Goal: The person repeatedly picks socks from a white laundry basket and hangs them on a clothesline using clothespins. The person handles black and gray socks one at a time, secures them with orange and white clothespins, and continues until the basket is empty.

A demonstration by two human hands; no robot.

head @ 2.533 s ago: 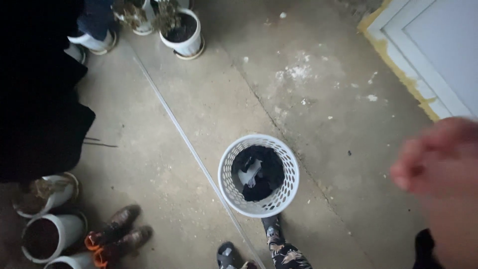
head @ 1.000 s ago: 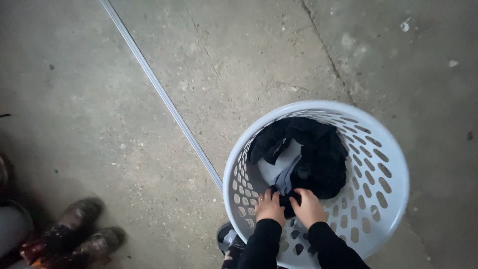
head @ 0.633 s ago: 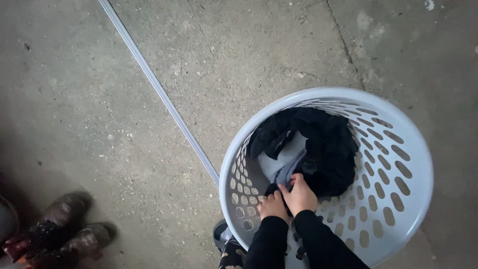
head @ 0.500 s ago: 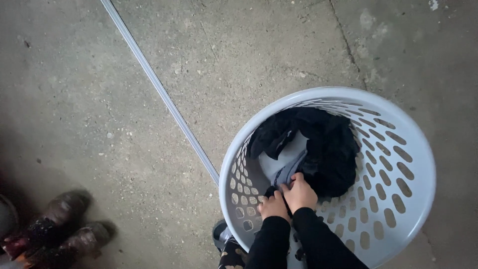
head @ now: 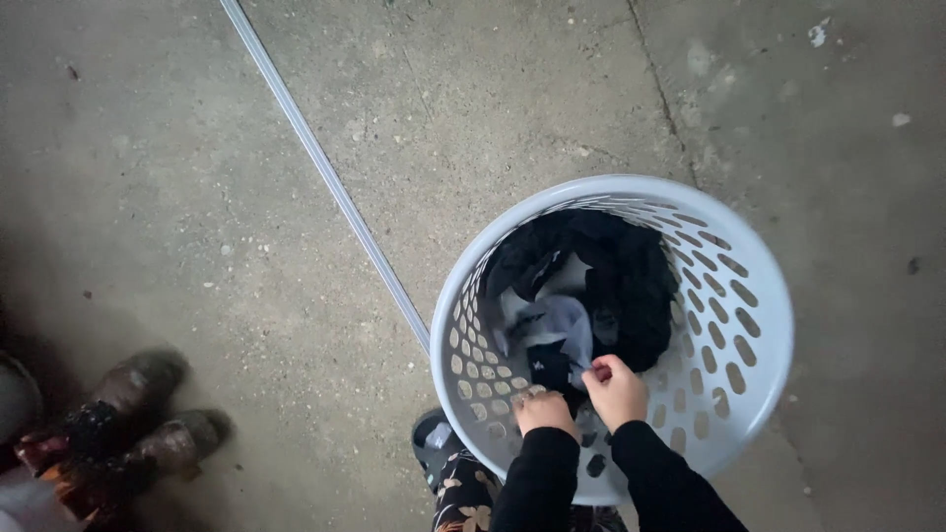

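View from above of a white perforated laundry basket [head: 759,296] standing on a concrete floor [head: 246,197]. Both hands, in black sleeves, reach over the near rim into the basket: the right hand [head: 617,389] is closed, its fingers pinching the edge of a grey garment [head: 557,320] that is partly raised from the heap; the left hand [head: 544,409] lies just beside it, fingers curled down into the dark cloth, though whether they actually grip cannot be told. A pile of black clothes [head: 631,286] fills the far side of the basket and lies under the grey piece, so nothing visible is out of the basket yet and the load appears largely unsorted. A thin pale rod [head: 325,177] runs diagonally across the floor up to the basket's left wall. A pair of worn brown boots [head: 128,424] stands well apart at lower left. Bare floor lies to the left, beyond and to the right of the basket; the person's patterned trouser leg [head: 468,498] stands close against its near side.
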